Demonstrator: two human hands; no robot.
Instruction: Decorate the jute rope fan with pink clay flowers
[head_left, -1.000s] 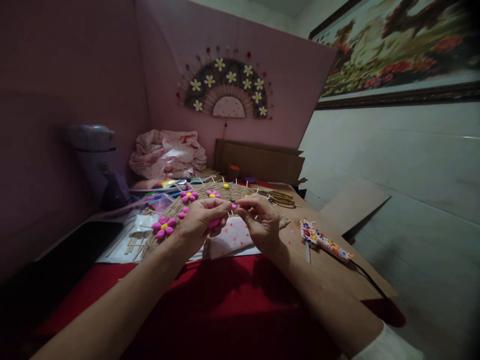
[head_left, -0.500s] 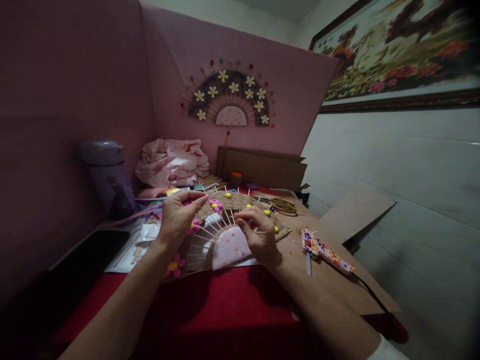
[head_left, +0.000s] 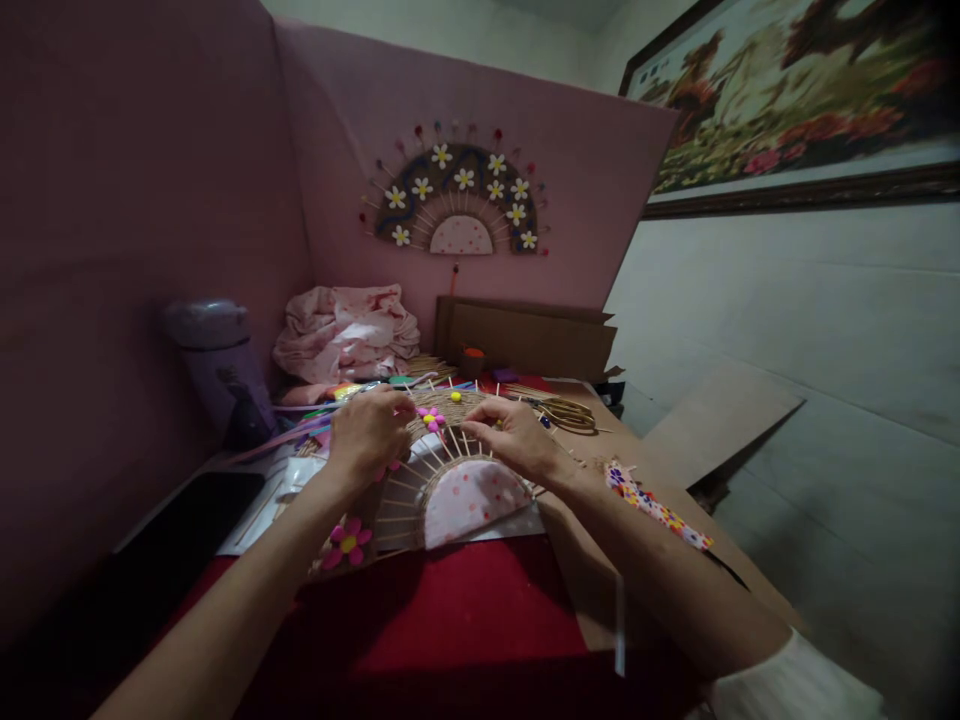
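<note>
A fan-shaped craft (head_left: 450, 470) of thin sticks and woven twine lies in front of me, with a pink spotted half-round base (head_left: 476, 500). A pink flower with a yellow centre (head_left: 349, 541) sits at its left end, another pink flower (head_left: 430, 419) on the upper band. Beside the upper flower is a yellow dot (head_left: 456, 397). My left hand (head_left: 371, 432) is closed at the band's upper left, fingertips around a small pink piece, only partly visible. My right hand (head_left: 517, 437) is pinched over the band's right part; whatever its fingertips hold is hidden.
A flower-patterned glue gun (head_left: 660, 510) with a cord and a pale strip (head_left: 620, 625) lie at right. Scissors (head_left: 566, 413) rest behind the fan. A purple bottle (head_left: 225, 370), a black phone-like slab (head_left: 195, 520), crumpled pink cloth (head_left: 349, 335) and cardboard (head_left: 525, 335) surround the work.
My right hand has moved up from the spokes to the band, covering yellow dots there. My left hand has turned, its fingertips less visible. The pale strip lies nearer me.
</note>
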